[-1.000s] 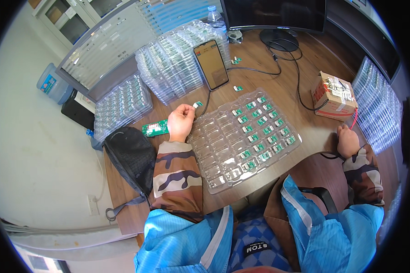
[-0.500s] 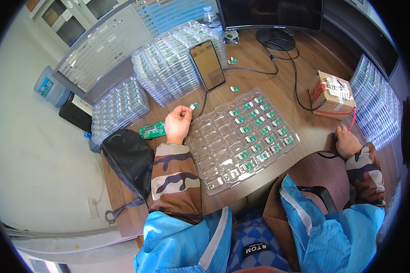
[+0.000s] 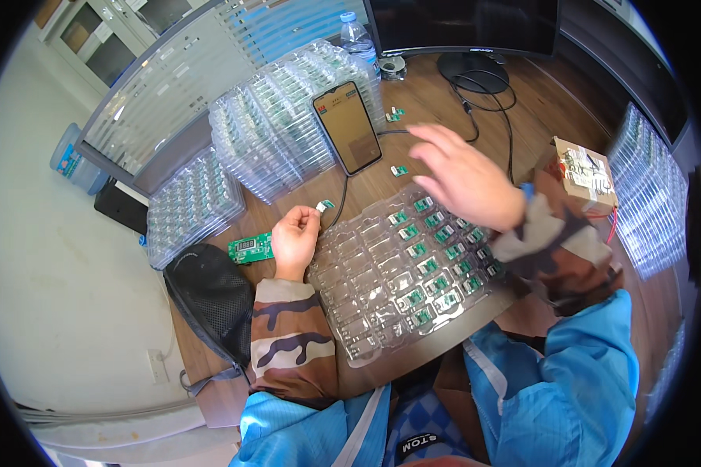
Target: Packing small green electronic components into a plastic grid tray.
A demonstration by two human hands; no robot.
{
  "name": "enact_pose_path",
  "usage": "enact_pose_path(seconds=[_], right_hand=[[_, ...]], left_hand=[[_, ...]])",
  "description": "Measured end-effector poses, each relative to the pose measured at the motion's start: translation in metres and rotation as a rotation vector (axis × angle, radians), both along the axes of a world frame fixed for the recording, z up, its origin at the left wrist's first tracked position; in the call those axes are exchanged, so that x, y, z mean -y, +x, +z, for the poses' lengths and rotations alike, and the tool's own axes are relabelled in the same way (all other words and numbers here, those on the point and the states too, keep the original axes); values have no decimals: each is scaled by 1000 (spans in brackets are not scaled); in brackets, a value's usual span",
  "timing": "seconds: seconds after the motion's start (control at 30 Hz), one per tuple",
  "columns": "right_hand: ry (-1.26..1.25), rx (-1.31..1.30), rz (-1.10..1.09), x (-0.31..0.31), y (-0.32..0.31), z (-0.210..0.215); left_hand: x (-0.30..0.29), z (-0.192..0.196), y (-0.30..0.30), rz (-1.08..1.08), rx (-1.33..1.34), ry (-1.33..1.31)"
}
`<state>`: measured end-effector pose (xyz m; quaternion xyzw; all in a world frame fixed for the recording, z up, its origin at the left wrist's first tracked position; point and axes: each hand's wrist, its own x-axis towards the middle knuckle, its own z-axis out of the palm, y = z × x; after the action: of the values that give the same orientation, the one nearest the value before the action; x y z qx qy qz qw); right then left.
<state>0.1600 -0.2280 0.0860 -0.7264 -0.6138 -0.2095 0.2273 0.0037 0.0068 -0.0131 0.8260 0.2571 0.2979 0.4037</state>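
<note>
Right hand hovers above a clear tray part-filled with circuit boards.

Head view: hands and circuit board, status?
Left hand pinching small circuit board. Right hand open, above clear blister tray. Right camouflage sleeve blocking part of tray.

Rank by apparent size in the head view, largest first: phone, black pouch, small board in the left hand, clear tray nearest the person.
1. Clear tray
2. Black pouch
3. Phone
4. Small board in the left hand
</note>
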Motion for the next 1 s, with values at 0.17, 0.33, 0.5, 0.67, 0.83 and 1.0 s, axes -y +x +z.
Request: enact_pose_path(seconds=[0.17, 0.33, 0.5, 0.67, 0.83, 1.0], right_hand=[[51, -50, 8, -67, 19, -27], [63, -21, -15, -91, 26, -32], [36, -11, -32, -99, 30, -33], [126, 23, -31, -91, 32, -23], [140, -262, -104, -71, 56, -25], [-165, -411, -60, -64, 74, -34]], left_hand=[[1, 3, -3, 28, -29, -2], [3, 6, -4, 42, -43, 0], [4, 5, -4, 37, -23, -4], [5, 2, -4, 32, -21, -44], [4, 2, -5, 36, -13, 4], [-1, 4, -4, 37, -7, 22]])
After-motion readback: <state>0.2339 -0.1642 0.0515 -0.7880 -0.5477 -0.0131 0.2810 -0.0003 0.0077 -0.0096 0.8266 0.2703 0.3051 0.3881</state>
